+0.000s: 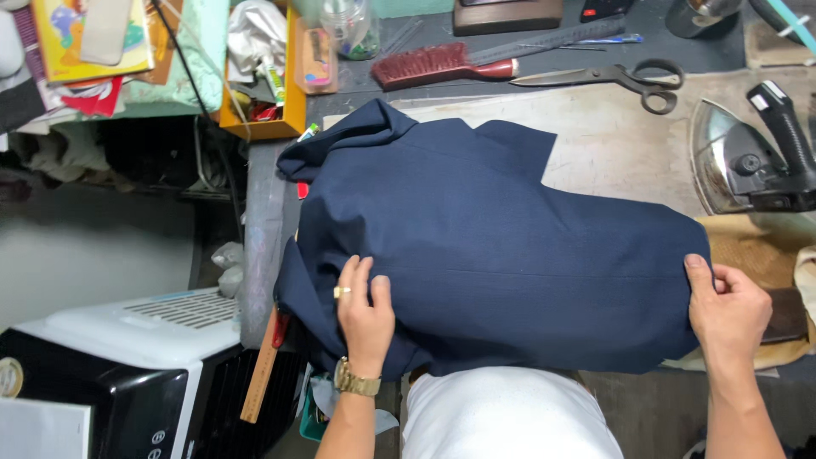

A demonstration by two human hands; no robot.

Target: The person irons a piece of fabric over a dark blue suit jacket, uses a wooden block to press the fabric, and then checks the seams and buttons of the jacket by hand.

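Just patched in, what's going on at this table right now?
A person is spreading a navy blue cloth over the worktable. The left hand lies flat on the cloth's near left part, and the right hand pinches its right edge. A clothes iron rests at the right, off the cloth. Scissors and a red brush lie along the far side.
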